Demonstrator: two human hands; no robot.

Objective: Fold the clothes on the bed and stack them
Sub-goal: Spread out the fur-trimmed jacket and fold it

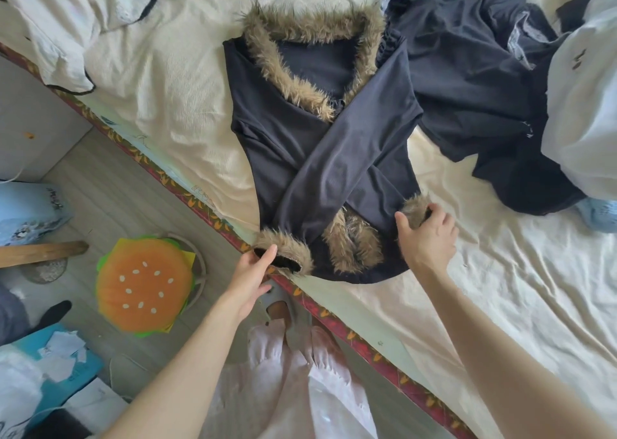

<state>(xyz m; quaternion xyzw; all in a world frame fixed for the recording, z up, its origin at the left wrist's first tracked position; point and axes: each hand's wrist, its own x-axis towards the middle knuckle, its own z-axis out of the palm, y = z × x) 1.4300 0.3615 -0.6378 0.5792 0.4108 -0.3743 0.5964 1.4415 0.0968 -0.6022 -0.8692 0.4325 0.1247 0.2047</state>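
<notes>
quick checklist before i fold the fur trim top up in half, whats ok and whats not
1. Sleeves crossed over the front of the fur-trim top: ok.
2. Left hand on the left fur cuff: ok, fingers touching it at the bed edge.
3. Right hand on the right fur cuff: ok, fingers curled round it.
4. Top lying flat: not ok, the hem near the fur is bunched.
5. Space beyond the collar to fold onto: ok, bare sheet there.
6. Dark garment clear of the top: not ok, it touches the top's right side.
</notes>
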